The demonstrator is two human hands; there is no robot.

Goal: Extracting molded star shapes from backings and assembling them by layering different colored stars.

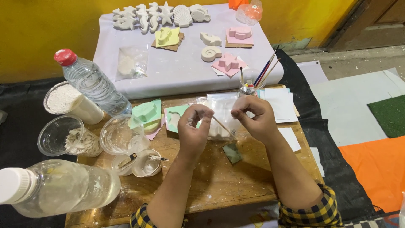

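Observation:
My left hand (pixel 193 128) and my right hand (pixel 254 117) are raised together over a wooden table (pixel 219 177). A thin wooden stick (pixel 221 125) runs between them, and both hands pinch it with closed fingers. Under the hands lies a clear plastic bag (pixel 223 105) with a white plaster piece inside. A mint green mould (pixel 147 112) and a pale green shape (pixel 174 118) sit just left of my left hand. A small dark green scrap (pixel 232 153) lies on the wood below my right hand.
Two water bottles (pixel 93 84) (pixel 59 188), a cup of white powder (pixel 69 101), clear cups (pixel 63 137) (pixel 122 135) and a small mixing cup (pixel 145 164) crowd the left. A brush jar (pixel 248 88) stands behind. White plaster casts (pixel 160 14) and pink moulds (pixel 230 63) lie on a grey sheet.

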